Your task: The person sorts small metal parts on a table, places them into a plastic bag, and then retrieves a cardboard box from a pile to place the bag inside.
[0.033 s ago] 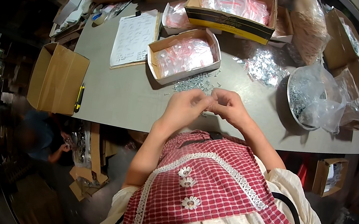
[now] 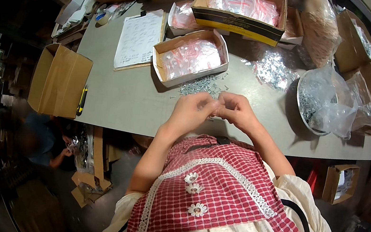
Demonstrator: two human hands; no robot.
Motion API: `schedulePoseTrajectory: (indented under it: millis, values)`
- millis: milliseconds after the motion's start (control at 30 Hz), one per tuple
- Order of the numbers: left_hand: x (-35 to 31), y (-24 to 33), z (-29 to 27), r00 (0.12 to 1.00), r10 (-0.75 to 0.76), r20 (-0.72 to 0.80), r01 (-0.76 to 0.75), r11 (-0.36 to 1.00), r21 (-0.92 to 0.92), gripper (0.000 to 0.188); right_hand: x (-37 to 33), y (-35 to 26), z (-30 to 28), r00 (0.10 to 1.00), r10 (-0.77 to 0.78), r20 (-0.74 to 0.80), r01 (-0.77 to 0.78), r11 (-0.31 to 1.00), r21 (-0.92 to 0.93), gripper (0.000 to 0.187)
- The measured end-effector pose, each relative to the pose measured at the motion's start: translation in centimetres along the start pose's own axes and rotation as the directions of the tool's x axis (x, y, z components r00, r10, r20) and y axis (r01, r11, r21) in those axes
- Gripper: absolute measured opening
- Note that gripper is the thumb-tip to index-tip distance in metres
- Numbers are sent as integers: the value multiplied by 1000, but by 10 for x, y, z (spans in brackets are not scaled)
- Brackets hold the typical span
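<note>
My left hand (image 2: pixel 192 110) and my right hand (image 2: pixel 237 113) meet over the near part of the table, fingertips pressed together. Both are closed in a pinch. Whatever lies between the fingers is hidden or too small to name. Just beyond them spreads a loose pile of small metal screws (image 2: pixel 199 85), partly covered by my left hand. Behind the pile stands an open white-rimmed box (image 2: pixel 225 60) filled with small clear zip bags (image 2: pixel 194 57) that have red strips.
A metal bowl (image 2: pixel 299 109) of screws with a plastic bag stands right. Small shiny packets (image 2: pixel 271 69) lie behind it. Left are a clipboard with paper (image 2: pixel 136 41), a cardboard box (image 2: pixel 58 82) and a yellow-black cutter (image 2: pixel 82 100). A yellow-black box (image 2: pixel 237 24) stands behind. Another person (image 2: pixel 40 137) works lower left.
</note>
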State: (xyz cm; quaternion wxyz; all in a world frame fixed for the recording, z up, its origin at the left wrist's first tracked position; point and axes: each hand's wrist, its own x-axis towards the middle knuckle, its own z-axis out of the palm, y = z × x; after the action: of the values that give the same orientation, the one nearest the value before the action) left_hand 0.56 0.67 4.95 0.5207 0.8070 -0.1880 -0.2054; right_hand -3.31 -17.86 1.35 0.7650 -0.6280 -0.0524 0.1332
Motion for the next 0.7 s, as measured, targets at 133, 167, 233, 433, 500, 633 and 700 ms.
schedulePoseTrajectory:
  millis: [133,167,233,433,500,633,700]
  values:
    - [-5,4,0,992,-70,108,79,994,-80,20,-8,-12,-7,969,231,90,-231,973,-5,20]
    - [-5,-1,3,991,-76,113,91,988,-128,19,-8,-8,-9,966,236,108,-240,970,31,18]
    - [-8,-18,10,989,-91,116,115,968,-225,18,-9,-3,-9,965,237,109,-243,969,51,17]
    - [-19,-17,25,971,169,-170,-103,935,339,12,-5,14,4,943,-303,-139,127,713,-690,15]
    - [-18,-22,26,933,292,-210,-169,872,459,14,-2,15,7,896,-408,-177,150,651,-744,16]
    - [-9,-12,24,802,528,-279,-346,791,504,30,-2,19,2,954,-25,-299,-63,958,-280,19]
    - [-6,-20,22,819,544,-184,-412,779,473,37,-3,15,1,953,136,-271,-170,980,-105,20]
